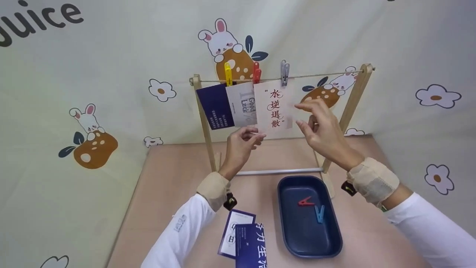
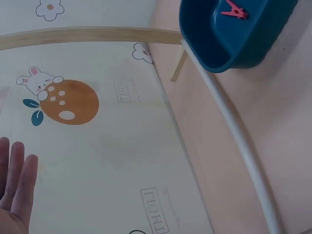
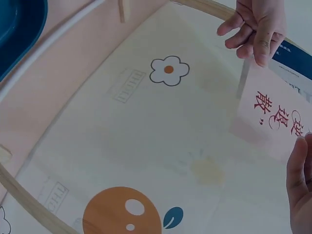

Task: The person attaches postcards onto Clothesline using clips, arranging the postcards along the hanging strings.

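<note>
Blue cards [image 1: 243, 238] at table edge, left hand [image 1: 241, 143] pinching hung card [image 1: 274, 108]

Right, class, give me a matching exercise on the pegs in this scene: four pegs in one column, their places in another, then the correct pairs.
Column 1:
1. yellow peg
2. grey peg
3. blue peg
4. red peg on the string

Column 2:
A. lying in the navy tray
B. clipping the white card with red characters
C. above the dark blue card
D. above the Good Luck card

Pairs: 1-C, 2-B, 3-A, 4-D
</note>
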Motion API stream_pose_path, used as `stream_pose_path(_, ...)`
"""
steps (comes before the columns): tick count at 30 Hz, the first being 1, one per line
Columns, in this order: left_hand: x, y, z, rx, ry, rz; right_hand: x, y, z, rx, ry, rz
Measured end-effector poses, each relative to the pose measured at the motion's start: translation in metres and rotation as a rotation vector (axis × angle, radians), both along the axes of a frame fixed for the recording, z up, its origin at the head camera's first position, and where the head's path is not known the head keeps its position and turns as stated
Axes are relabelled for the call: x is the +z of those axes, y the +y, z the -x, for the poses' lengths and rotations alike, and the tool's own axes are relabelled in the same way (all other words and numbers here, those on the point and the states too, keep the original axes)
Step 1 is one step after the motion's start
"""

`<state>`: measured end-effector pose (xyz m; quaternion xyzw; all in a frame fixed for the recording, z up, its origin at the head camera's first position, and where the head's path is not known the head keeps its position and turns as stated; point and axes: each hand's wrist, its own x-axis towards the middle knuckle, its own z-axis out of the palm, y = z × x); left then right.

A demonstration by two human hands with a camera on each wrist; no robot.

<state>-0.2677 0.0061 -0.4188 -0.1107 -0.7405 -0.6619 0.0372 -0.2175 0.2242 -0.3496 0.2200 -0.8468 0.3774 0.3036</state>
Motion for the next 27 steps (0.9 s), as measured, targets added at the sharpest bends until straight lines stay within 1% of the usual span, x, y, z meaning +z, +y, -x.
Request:
stream_pose_path(2, -0.009, -0.002, -0.004, -0.009, -0.006, 0.003, -0.010, 0.003, -0.005, 0.000, -0.009, -0.015)
stream_pose_path(5, -0.019, -0.002, -0.011, -0.025, -0.012, 0.017, -0.019, 0.005, -0.013, -0.014, -0.018, -0.010)
stream_pose_path(12, -0.033, -0.002, -0.027, -0.076, -0.020, 0.053, -0.034, 0.008, -0.036, -0.043, 0.005, 0.011)
stream_pose_path(15, -0.039, -0.005, -0.034, -0.084, -0.004, 0.070, -0.043, 0.009, -0.043, -0.037, 0.018, 0.014)
stream_pose_path(18, -0.046, -0.008, -0.041, -0.095, 0.026, 0.099, -0.057, 0.008, -0.049, -0.041, 0.034, 0.009)
stream_pose_path(21, -0.054, -0.010, -0.050, -0.108, 0.077, 0.139, -0.074, 0.008, -0.055, -0.078, 0.052, -0.032)
stream_pose_path(25, -0.067, -0.010, -0.062, -0.128, 0.138, 0.241, -0.096, 0.011, -0.062, -0.155, 0.047, -0.152)
stream_pose_path(27, -0.072, -0.008, -0.067, -0.143, 0.156, 0.285, -0.105, 0.013, -0.065, -0.191, 0.042, -0.213)
